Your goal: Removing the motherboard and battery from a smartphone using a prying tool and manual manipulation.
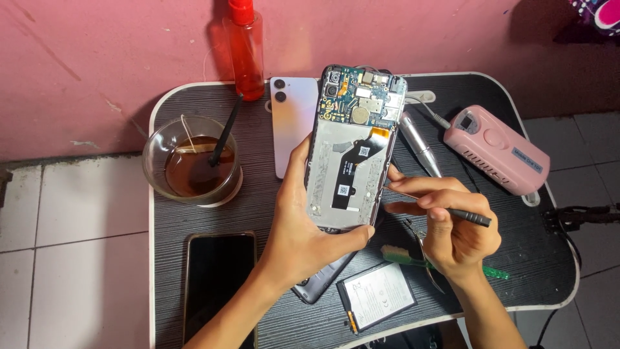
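My left hand (303, 232) holds an opened phone (352, 148) upright by its lower end, its back cover off, with the circuit board, a black flex cable and the silver battery bay showing. My right hand (452, 223) grips a thin metal tool (445, 207) like a pen. The tip rests at the phone's right edge, near mid-height. Below the hands, a removed phone battery (378, 297) lies flat on the small dark table (213, 207). A grey back cover (320, 281) lies partly hidden under my left wrist.
A glass bowl (192, 161) of brown liquid holds a black brush at the left. A red spray bottle (245, 48), a lilac phone back (294, 123), a silver rotary handpiece (420, 145), a pink box-shaped device (497, 152), a green toothbrush (439, 262) and a dark phone (219, 284) lie around.
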